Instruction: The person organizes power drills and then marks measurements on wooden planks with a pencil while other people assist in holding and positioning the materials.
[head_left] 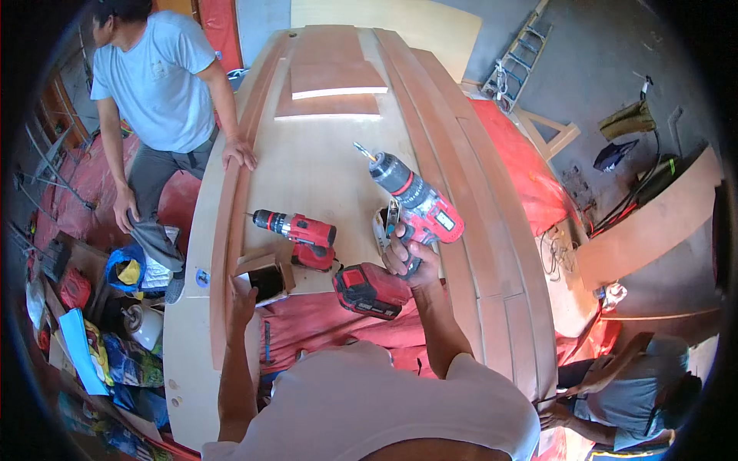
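Note:
My right hand [409, 257] grips a red-and-black cordless drill [442, 215], raised over the panel with a bit in its chuck and a large battery [369, 290] below. My left hand [244, 296] is closed on the edge of a small cardboard box [269, 255] with a dark inside. Beside the box a second red cordless drill [296, 228] lies on the pale panel [330, 169]. A pale-and-dark item [382, 227], partly hidden behind the raised drill, sits next to my right hand.
A co-worker [157, 100] stands at left, a hand on the long wooden strip [246, 138]. Another person [638, 392] bends at the right edge. Loose boards [334, 65] lie on the far end; cluttered bags [131, 273] sit at left; a ladder [523, 54] stands behind.

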A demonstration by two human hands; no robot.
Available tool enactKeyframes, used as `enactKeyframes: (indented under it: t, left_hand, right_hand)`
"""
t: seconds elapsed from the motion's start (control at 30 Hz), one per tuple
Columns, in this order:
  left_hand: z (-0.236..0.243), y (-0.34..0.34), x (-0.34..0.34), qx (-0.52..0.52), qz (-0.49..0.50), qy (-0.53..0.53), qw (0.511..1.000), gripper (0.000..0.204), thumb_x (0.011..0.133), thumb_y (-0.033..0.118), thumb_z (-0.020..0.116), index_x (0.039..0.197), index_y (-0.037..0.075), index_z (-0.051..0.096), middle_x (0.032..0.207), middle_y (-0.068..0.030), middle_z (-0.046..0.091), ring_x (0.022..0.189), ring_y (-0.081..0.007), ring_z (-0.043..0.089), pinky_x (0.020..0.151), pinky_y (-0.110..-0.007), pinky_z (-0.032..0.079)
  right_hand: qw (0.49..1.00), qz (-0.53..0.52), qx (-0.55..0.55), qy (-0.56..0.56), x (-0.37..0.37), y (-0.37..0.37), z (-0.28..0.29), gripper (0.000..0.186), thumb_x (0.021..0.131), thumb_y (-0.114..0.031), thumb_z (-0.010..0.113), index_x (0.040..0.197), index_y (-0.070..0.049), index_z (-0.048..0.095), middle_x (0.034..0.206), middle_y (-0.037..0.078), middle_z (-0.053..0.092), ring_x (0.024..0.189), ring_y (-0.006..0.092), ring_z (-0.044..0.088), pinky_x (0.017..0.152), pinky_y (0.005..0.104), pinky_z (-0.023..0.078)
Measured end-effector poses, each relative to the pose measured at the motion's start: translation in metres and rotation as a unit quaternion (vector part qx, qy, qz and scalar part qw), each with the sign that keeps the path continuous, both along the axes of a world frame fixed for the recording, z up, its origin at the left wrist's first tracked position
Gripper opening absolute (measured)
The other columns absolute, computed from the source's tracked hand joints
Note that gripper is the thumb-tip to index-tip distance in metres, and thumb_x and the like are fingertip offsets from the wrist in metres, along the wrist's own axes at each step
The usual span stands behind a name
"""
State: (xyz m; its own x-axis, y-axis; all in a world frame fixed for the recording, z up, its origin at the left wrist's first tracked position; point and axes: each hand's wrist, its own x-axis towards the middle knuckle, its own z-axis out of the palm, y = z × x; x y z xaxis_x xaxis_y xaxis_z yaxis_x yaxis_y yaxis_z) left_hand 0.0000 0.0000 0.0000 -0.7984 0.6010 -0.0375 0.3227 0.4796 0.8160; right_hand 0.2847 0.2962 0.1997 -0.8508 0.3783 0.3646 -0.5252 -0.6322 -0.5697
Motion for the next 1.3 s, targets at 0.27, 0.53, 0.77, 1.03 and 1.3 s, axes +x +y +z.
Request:
enactKeyframes:
  t: [0.27,0.53,0.77,1.03,1.3]
  left_hand:
    - [-0.004,0.004,0.003,-0.046,-0.014,-0.013,0.999,0.089,0.086,0.036,0.054,0.141,-0.005,-0.003,0.142,-0.0313,0.019,0.133,-0.0371,0.024,0.108,-0.035,0.021]
    - [-0.009,0.004,0.000,-0.019,0.004,0.004,1.000,0.087,0.085,0.030,0.054,0.139,-0.009,-0.001,0.139,-0.0351,0.020,0.131,-0.0414,0.023,0.108,-0.037,0.021]
    - [-0.015,-0.002,-0.005,-0.001,0.000,-0.007,1.000,0.085,0.084,0.020,0.056,0.137,-0.012,-0.001,0.139,-0.0377,0.015,0.132,-0.0438,0.019,0.110,-0.039,0.018]
    - [-0.004,-0.002,0.000,0.004,0.008,-0.048,0.999,0.085,0.084,0.019,0.056,0.138,-0.011,-0.002,0.137,-0.0388,0.019,0.130,-0.0453,0.023,0.108,-0.040,0.022]
    - [0.000,0.002,0.004,0.005,0.016,-0.063,0.998,0.087,0.083,0.020,0.058,0.138,-0.011,-0.003,0.136,-0.0374,0.023,0.128,-0.0424,0.029,0.106,-0.038,0.024]
  right_hand:
    - [0.999,0.010,-0.047,0.014,0.005,-0.002,0.010,0.030,0.083,-0.019,0.055,0.109,-0.007,0.047,0.066,0.000,0.045,0.045,0.0116,0.041,0.047,0.0281,0.035]
    - [0.998,0.007,-0.048,0.038,0.000,0.000,0.002,0.029,0.083,-0.018,0.057,0.107,-0.008,0.046,0.065,0.000,0.044,0.044,0.0115,0.041,0.046,0.0278,0.035]
    - [0.999,0.016,-0.038,0.032,-0.001,-0.002,0.004,0.043,0.085,-0.025,0.055,0.122,-0.005,0.046,0.064,0.000,0.044,0.044,0.0117,0.041,0.046,0.0279,0.035]
    - [0.999,0.002,-0.037,0.018,0.003,-0.004,0.008,0.040,0.086,-0.030,0.055,0.117,-0.004,0.048,0.065,0.001,0.044,0.046,0.0126,0.043,0.048,0.0283,0.036]
    - [0.996,-0.065,0.029,-0.045,0.011,-0.003,0.017,0.028,0.082,-0.022,0.060,0.103,-0.007,0.048,0.066,0.002,0.046,0.048,0.0135,0.045,0.048,0.0280,0.037]
